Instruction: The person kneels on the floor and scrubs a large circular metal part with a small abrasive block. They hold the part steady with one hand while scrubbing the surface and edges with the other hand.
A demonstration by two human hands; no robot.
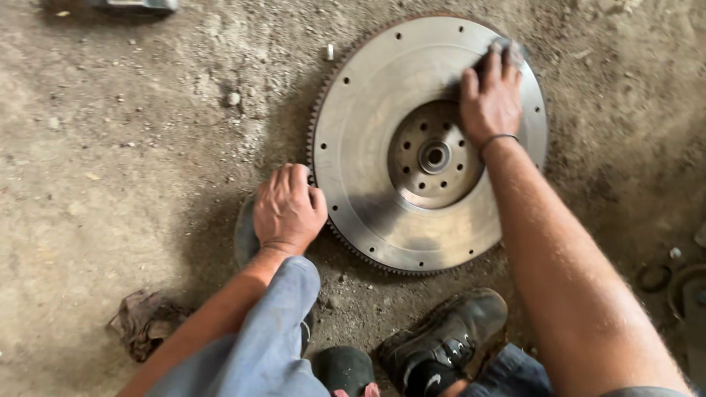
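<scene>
A large round steel flywheel [368,140] with a toothed rim lies flat on the dirt floor, its hub [434,156] ringed by several bolt holes. My right hand [490,95] presses a small dark abrasive pad [509,48] onto the upper right of the disc face. My left hand [288,208] rests curled at the flywheel's lower left edge, fingers against the toothed rim. What lies under that hand is hidden.
A dirty rag [147,322] lies on the ground at lower left. My black shoe [445,338] is just below the flywheel. Dark metal rings [653,278] sit at the right edge. Small stones and a bolt [329,51] dot the dusty floor.
</scene>
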